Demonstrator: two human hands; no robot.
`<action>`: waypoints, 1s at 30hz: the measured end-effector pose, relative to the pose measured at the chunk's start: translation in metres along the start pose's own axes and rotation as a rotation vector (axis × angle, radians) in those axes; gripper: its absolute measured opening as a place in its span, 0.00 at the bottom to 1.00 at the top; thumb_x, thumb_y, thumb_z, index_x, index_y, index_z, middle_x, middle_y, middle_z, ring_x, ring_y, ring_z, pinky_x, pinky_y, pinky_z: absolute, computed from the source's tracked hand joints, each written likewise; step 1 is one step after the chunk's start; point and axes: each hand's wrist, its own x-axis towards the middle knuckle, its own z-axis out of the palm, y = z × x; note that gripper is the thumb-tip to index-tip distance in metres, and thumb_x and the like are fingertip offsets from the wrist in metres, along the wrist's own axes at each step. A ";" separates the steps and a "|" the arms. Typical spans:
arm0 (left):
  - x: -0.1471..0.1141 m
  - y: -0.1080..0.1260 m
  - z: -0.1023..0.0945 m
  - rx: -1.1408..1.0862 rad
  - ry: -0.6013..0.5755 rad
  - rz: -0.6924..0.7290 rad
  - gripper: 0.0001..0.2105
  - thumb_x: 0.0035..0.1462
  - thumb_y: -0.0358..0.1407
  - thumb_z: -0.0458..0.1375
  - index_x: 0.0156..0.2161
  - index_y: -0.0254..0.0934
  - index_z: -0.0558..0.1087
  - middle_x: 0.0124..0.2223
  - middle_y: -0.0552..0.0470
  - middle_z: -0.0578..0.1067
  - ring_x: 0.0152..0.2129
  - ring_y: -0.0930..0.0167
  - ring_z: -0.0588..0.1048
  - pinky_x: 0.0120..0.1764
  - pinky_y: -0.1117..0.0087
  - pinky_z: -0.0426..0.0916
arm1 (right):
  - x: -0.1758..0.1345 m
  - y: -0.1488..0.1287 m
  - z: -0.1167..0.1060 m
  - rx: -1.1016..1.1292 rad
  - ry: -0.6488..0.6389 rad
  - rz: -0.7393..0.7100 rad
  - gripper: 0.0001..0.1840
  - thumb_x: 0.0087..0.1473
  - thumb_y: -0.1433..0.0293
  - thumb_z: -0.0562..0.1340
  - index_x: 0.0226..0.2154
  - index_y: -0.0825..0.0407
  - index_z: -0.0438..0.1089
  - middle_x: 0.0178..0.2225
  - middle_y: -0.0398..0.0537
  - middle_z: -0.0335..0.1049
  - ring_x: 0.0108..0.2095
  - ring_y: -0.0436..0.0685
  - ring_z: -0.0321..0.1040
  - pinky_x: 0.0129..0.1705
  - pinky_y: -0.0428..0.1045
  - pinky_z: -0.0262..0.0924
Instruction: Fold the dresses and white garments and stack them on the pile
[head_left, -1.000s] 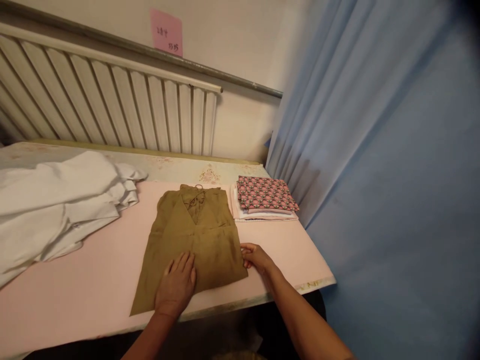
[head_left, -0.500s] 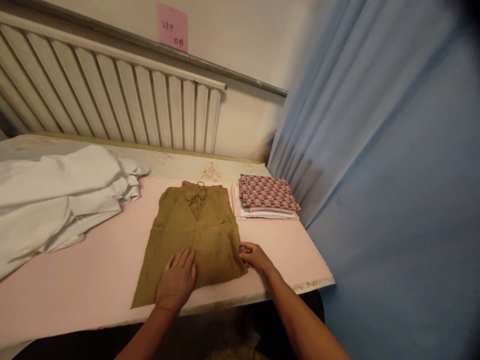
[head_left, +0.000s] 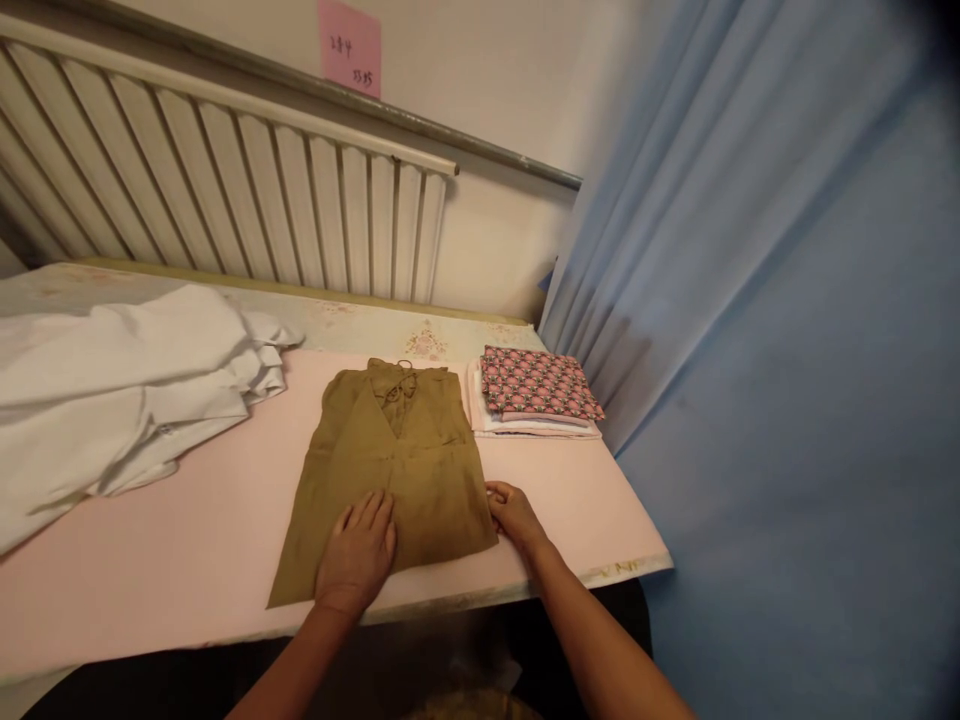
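An olive-brown V-neck top lies spread on the pink table cover, its neckline and thin dark ties at the far end. My left hand rests flat on its lower front, fingers stretched out and holding nothing. At the top's right edge, near the lower corner, my right hand has its fingers curled in and pinched at the cloth. The fingertips there are partly hidden by the edge.
A folded stack with a pink-and-black patterned cloth on top sits right of the neckline. Crumpled white fabric covers the table's left side. Behind stands a radiator; a blue curtain hangs along the right.
The top's lower right edge lies smoother and straighter at my right hand. My left hand stays flat in the same spot on the cloth. The view has shifted slightly.
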 end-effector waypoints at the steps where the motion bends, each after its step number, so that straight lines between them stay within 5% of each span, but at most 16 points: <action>1: 0.000 0.000 0.000 0.002 0.000 0.001 0.21 0.63 0.35 0.45 0.57 0.32 0.69 0.60 0.42 0.70 0.58 0.61 0.65 0.59 0.56 0.56 | 0.000 0.000 0.000 -0.002 0.003 0.004 0.19 0.45 0.67 0.60 0.42 0.53 0.72 0.16 0.32 0.60 0.14 0.46 0.57 0.17 0.42 0.50; 24: -0.001 0.001 -0.004 -0.008 -0.013 -0.016 0.21 0.63 0.36 0.45 0.57 0.34 0.70 0.59 0.42 0.70 0.58 0.62 0.66 0.59 0.56 0.57 | -0.001 -0.004 -0.001 -0.008 -0.009 -0.011 0.24 0.53 0.52 0.56 0.40 0.54 0.72 0.15 0.36 0.61 0.15 0.49 0.58 0.17 0.44 0.51; 30: -0.001 0.001 -0.003 -0.007 -0.011 -0.014 0.21 0.63 0.36 0.45 0.57 0.34 0.70 0.59 0.42 0.71 0.58 0.62 0.67 0.59 0.55 0.57 | 0.000 -0.001 0.002 -0.001 0.015 0.013 0.21 0.47 0.58 0.62 0.42 0.53 0.71 0.16 0.34 0.61 0.14 0.47 0.56 0.16 0.43 0.50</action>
